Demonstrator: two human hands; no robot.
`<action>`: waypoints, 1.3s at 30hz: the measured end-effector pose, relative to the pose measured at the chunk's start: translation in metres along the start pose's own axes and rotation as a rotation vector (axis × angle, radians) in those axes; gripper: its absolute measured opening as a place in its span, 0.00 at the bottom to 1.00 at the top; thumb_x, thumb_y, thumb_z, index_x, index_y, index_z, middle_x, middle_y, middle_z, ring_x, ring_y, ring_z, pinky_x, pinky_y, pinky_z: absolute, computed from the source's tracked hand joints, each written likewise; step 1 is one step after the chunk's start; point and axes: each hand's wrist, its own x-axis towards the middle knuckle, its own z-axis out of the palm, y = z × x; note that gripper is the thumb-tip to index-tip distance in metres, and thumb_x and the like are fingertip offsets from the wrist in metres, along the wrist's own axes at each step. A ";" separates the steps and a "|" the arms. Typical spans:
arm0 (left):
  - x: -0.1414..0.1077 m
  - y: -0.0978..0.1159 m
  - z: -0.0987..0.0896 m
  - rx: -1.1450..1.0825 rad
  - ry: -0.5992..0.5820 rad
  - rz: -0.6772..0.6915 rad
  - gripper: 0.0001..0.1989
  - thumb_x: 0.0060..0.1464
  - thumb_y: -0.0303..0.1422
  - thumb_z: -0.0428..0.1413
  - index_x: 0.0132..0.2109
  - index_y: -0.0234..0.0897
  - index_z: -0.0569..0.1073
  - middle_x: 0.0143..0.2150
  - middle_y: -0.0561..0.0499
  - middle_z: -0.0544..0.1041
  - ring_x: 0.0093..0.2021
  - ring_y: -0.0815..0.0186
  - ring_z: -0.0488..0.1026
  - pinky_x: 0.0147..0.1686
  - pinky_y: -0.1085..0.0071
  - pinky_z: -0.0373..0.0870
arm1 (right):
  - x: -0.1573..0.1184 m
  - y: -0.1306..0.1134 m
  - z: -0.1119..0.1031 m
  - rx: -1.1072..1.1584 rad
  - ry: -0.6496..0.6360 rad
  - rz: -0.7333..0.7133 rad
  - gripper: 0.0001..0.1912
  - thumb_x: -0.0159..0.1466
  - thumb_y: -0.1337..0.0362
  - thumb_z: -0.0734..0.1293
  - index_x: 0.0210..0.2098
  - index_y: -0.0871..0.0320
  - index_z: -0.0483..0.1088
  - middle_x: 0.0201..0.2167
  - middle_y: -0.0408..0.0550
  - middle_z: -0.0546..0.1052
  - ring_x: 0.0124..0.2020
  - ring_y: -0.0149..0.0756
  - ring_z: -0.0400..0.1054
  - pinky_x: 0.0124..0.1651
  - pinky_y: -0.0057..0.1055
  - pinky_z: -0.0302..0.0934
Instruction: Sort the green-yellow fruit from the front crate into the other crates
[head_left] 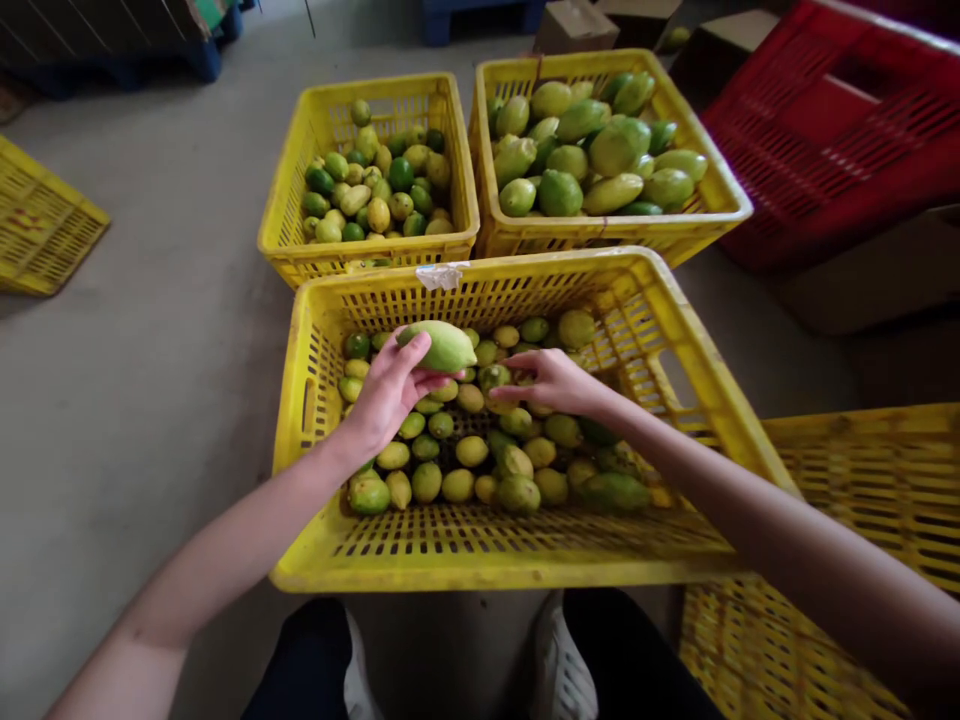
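Note:
A large pale-green lemon [442,347] is in my left hand [390,385], with the thumb on top and fingers underneath, raised above the front yellow crate [480,578]. To its right, my right hand [551,382] reaches down into that crate. Its thumb and fingertips close around a small green lemon [493,377]; part of the grip is hidden. Green and yellow lemons [471,452] of mixed size lie loosely over the slotted crate floor, below and around both hands.
Behind stand two yellow crates: the left one [281,200] with small lemons, the right one [720,215] with larger ones. A red crate [825,130] leans at the right. Another yellow crate [862,480] sits lower right, and one [45,220] far left. Cardboard boxes [576,28] are behind.

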 end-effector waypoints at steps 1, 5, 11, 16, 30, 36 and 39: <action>0.000 -0.001 0.000 0.011 0.004 0.007 0.16 0.51 0.42 0.60 0.43 0.37 0.70 0.41 0.48 0.78 0.45 0.61 0.76 0.41 0.70 0.71 | -0.003 -0.016 -0.007 0.070 -0.038 0.038 0.19 0.48 0.47 0.74 0.21 0.56 0.70 0.15 0.39 0.67 0.21 0.33 0.65 0.27 0.31 0.62; 0.001 -0.006 0.000 0.081 0.039 0.030 0.19 0.52 0.47 0.58 0.43 0.37 0.71 0.38 0.49 0.77 0.36 0.67 0.74 0.30 0.75 0.68 | -0.008 -0.063 -0.010 0.623 0.035 0.070 0.22 0.55 0.44 0.67 0.36 0.56 0.72 0.28 0.46 0.76 0.31 0.42 0.73 0.34 0.38 0.68; 0.003 -0.010 -0.003 0.342 0.034 0.051 0.16 0.53 0.45 0.58 0.44 0.40 0.71 0.35 0.53 0.75 0.31 0.69 0.72 0.27 0.76 0.66 | -0.015 -0.064 0.028 0.762 0.059 0.092 0.20 0.60 0.46 0.65 0.43 0.54 0.68 0.34 0.45 0.76 0.32 0.36 0.71 0.32 0.32 0.68; 0.001 -0.023 -0.007 0.468 -0.085 0.095 0.24 0.43 0.32 0.66 0.49 0.42 0.69 0.44 0.53 0.75 0.46 0.65 0.72 0.47 0.73 0.68 | -0.024 -0.057 0.034 0.588 0.115 -0.012 0.22 0.53 0.54 0.73 0.43 0.54 0.66 0.36 0.41 0.73 0.38 0.35 0.68 0.43 0.31 0.65; 0.002 -0.023 -0.013 0.960 -0.125 0.410 0.23 0.41 0.37 0.67 0.47 0.43 0.75 0.42 0.50 0.68 0.41 0.63 0.68 0.41 0.71 0.67 | -0.021 -0.050 0.029 0.344 0.146 -0.256 0.20 0.46 0.68 0.70 0.39 0.57 0.64 0.37 0.43 0.69 0.38 0.36 0.64 0.44 0.33 0.60; 0.000 -0.021 -0.012 0.953 -0.109 0.428 0.22 0.41 0.37 0.67 0.47 0.46 0.76 0.43 0.50 0.68 0.44 0.61 0.68 0.45 0.69 0.67 | -0.020 -0.048 0.026 0.250 0.168 -0.293 0.20 0.46 0.68 0.70 0.38 0.56 0.64 0.38 0.44 0.67 0.40 0.38 0.63 0.45 0.34 0.59; 0.000 -0.021 -0.012 0.955 -0.107 0.439 0.22 0.41 0.37 0.67 0.47 0.47 0.77 0.43 0.50 0.67 0.46 0.61 0.67 0.48 0.68 0.66 | -0.021 -0.049 0.025 0.196 0.192 -0.310 0.19 0.46 0.67 0.71 0.37 0.56 0.65 0.39 0.45 0.67 0.42 0.40 0.63 0.48 0.37 0.59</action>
